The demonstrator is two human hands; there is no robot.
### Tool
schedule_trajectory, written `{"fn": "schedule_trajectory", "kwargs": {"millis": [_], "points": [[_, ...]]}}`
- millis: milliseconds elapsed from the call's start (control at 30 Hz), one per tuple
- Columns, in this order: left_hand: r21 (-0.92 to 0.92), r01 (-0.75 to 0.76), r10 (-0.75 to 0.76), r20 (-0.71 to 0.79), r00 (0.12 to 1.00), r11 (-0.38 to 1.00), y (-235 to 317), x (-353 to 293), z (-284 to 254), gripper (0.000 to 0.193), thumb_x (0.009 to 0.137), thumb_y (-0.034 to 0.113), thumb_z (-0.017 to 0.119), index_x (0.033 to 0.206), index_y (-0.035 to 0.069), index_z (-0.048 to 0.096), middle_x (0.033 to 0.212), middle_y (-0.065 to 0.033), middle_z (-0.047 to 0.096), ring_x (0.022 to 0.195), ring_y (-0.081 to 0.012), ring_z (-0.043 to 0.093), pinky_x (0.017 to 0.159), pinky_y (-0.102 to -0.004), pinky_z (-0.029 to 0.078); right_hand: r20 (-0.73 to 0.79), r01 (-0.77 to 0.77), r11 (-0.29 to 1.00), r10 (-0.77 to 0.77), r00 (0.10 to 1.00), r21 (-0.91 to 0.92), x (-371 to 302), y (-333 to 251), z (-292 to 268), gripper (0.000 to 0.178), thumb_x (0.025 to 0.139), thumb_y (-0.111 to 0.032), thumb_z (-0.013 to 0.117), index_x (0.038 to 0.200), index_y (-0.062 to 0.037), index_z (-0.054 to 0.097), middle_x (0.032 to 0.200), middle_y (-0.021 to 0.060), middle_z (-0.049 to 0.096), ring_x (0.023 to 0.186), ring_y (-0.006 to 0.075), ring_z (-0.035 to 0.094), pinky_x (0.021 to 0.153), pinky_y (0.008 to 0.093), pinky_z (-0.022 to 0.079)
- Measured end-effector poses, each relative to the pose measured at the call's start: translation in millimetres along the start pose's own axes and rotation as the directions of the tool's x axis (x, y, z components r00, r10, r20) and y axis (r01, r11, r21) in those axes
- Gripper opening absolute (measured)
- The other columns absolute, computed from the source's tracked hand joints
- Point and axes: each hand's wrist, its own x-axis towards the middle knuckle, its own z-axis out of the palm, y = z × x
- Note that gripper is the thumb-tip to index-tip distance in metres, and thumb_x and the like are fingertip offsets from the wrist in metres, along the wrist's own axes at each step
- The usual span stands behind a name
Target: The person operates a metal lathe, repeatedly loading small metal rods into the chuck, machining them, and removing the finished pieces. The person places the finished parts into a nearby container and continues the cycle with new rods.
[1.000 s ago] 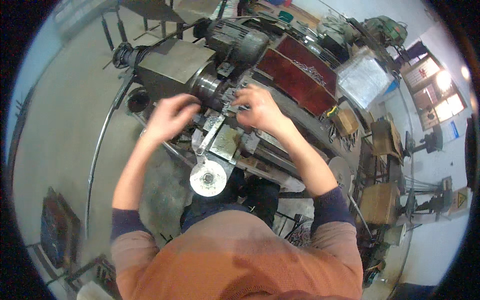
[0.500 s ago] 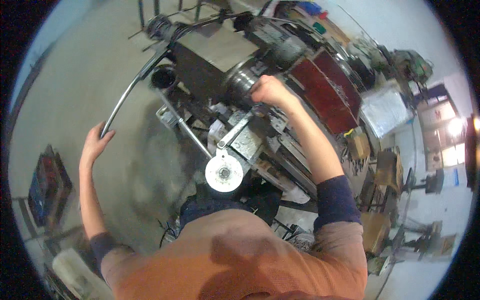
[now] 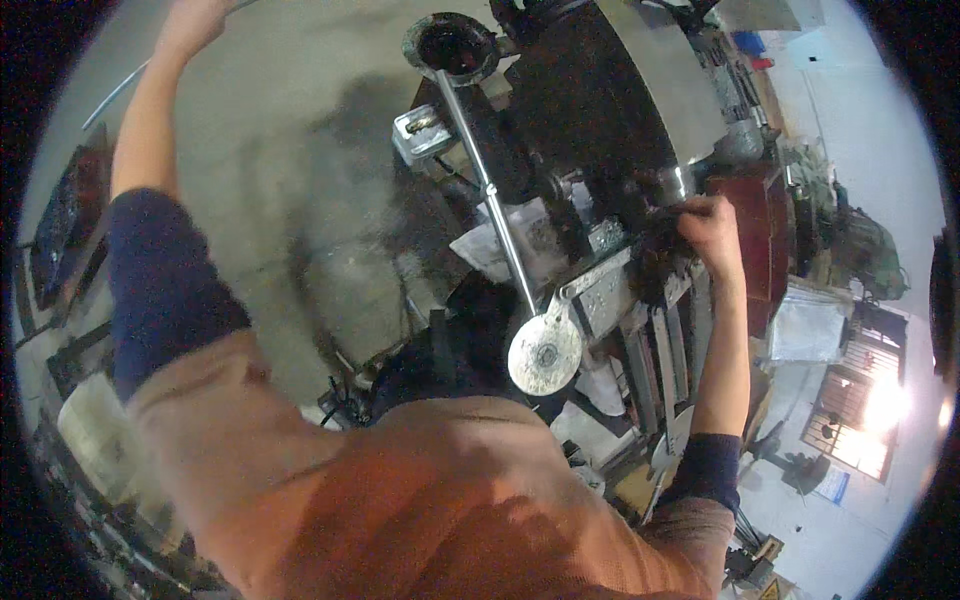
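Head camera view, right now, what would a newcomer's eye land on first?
Probably the pale round disc, just right of centre in front of the person's orange top. Next might come the glaring window toward the right rim. Then the spread arms: the left hand at the top-left edge, the right hand beside the dark machine, right of centre.

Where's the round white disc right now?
In the head view, the round white disc is a bit right of and below the middle, by the lower end of the shiny rod, lower than the right hand.
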Motion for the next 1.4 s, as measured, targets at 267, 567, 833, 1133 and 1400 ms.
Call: {"fn": "schedule_trajectory", "kwargs": {"millis": [267,567,833,1133,1400], "points": [[-0.326,0.402,-0.407,0.055,0.912,0.856,26,-1,0,0.013,0.068,0.012,0.059,0.075,0.004,0.066,0.077,-0.0153,0.064,0.075,-0.0307,0.062,0.065,-0.0403,0.049,-0.072,0.058,0.998,-0.061,0.995,-0.039,2,10,9,0.032,0.058,-0.019,0.063,0.083,0.0023,0.066,0.071,0.0197,0.063,0.067,0.0262,0.064,0.065,0.0321,0.048],[-0.41,0.317,-0.359,-0.025,0.933,0.855,74,-86,-18,0.023,0.076,0.022,0.054,0.096,0.013,0.061,0.086,-0.0137,0.064,0.078,-0.0313,0.062,0.065,-0.0407,0.049,-0.1,0.113,0.976,-0.133,0.986,-0.188,-12,11,5,0.03,0.058,-0.022,0.064,0.082,-0.0057,0.069,0.079,0.0177,0.063,0.076,0.0318,0.061,0.073,0.0369,0.048],[-0.863,-0.049,-0.292,-0.223,0.93,0.503,198,-78,-11,0.028,0.076,0.021,0.056,0.097,0.002,0.058,0.087,-0.0203,0.06,0.082,-0.0314,0.059,0.07,-0.0416,0.046,-0.645,0.312,0.95,-0.253,0.721,-0.024,-139,53,-20,0.033,0.054,-0.007,0.061,0.087,-0.0059,0.063,0.092,0.012,0.062,0.087,0.0312,0.056,0.08,0.0375,0.045],[-0.392,-0.426,0.517,0.163,0.84,0.815,310,-23,98,0.023,0.07,0.021,0.058,0.084,0.003,0.061,0.086,-0.015,0.063,0.082,-0.0316,0.061,0.071,-0.0429,0.048,-0.512,-0.444,0.865,0.498,0.7,0.233,-351,176,30,0.032,0.056,-0.01,0.06,0.086,-0.0027,0.066,0.083,0.017,0.064,0.077,0.0316,0.061,0.076,0.0342,0.048],[-0.64,-0.17,0.351,0.167,0.921,0.75,275,-43,82,0.041,0.076,0.032,0.058,0.105,0.004,0.057,0.087,-0.0168,0.062,0.077,-0.0324,0.062,0.073,-0.0439,0.047,-0.508,-0.845,0.531,0.747,0.429,0.068,-493,316,78,0.052,0.057,-0.014,0.07,0.108,-0.0085,0.059,0.095,0.015,0.062,0.091,0.0329,0.057,0.079,0.0388,0.045]]}}
